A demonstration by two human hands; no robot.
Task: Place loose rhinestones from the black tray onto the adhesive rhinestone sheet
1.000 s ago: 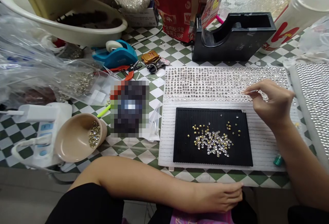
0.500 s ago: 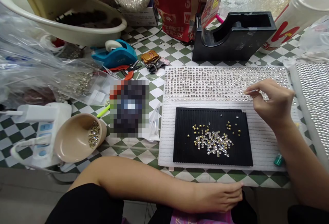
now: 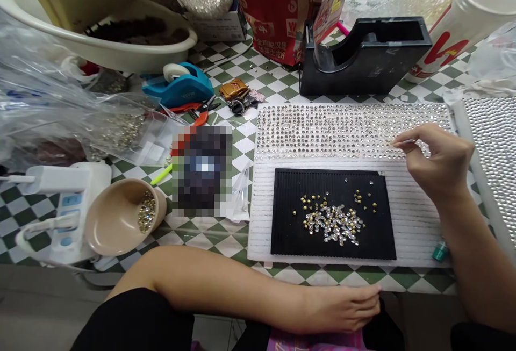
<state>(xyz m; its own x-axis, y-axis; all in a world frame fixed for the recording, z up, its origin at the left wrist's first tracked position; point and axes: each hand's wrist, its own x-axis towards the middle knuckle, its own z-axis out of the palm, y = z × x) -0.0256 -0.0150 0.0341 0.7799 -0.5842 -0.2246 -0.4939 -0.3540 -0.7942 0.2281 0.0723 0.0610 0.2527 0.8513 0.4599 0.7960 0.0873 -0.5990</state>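
Note:
My right hand [image 3: 439, 160] is pinched, thumb against forefinger, over the right part of a white ridged foam board [image 3: 419, 211] set with rows of clear rhinestones [image 3: 322, 128]. Whatever lies between those fingertips is too small to make out. Lower on the board rests a black ridged tray [image 3: 290, 233] with loose rhinestones [image 3: 336, 222], some showing gold pointed backs. My left hand [image 3: 342, 308] lies at the table's front edge below the tray, fingers loosely stretched and close together, with nothing seen in it.
Left of the board are a blurred-out dark object [image 3: 203, 168], a beige bowl [image 3: 108, 216] with rhinestones and a power strip [image 3: 72, 233]. Behind stand a blue tape dispenser [image 3: 181, 90], a black dispenser [image 3: 363, 66] and a cup [image 3: 455, 28]. Another studded board [image 3: 492, 147] is at right.
My right hand has shifted slightly to the right along the rhinestone rows, still pinched. My left hand and the loose rhinestones stay where they were.

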